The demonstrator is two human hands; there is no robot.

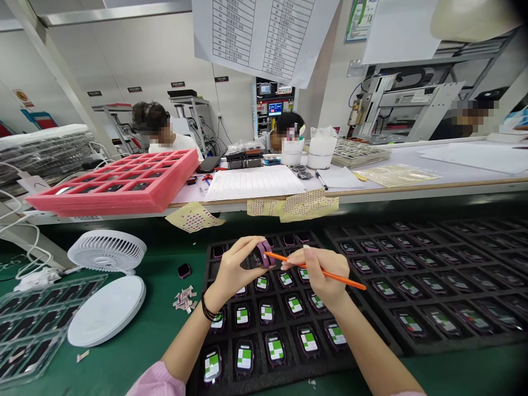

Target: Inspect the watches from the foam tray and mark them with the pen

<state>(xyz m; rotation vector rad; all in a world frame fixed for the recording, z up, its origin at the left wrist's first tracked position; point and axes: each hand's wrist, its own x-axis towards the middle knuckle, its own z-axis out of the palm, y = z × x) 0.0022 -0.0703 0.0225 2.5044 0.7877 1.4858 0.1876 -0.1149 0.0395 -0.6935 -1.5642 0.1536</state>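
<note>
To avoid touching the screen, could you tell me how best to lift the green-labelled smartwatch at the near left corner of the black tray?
I'd come straight down from above and pinch the smartwatch by its two long sides. It lies face up in its own recess of the black foam tray, so the sides keep your fingers off the label, though the fit looks snug.

bright, flat light all over, seems to come from above, with just a soft shadow under the left hand (235, 269). the white workbench (474, 157) glares a bit at upper right. wide-angle bend warps the edges, corners go soft, and the top right corner fades dark.
</note>
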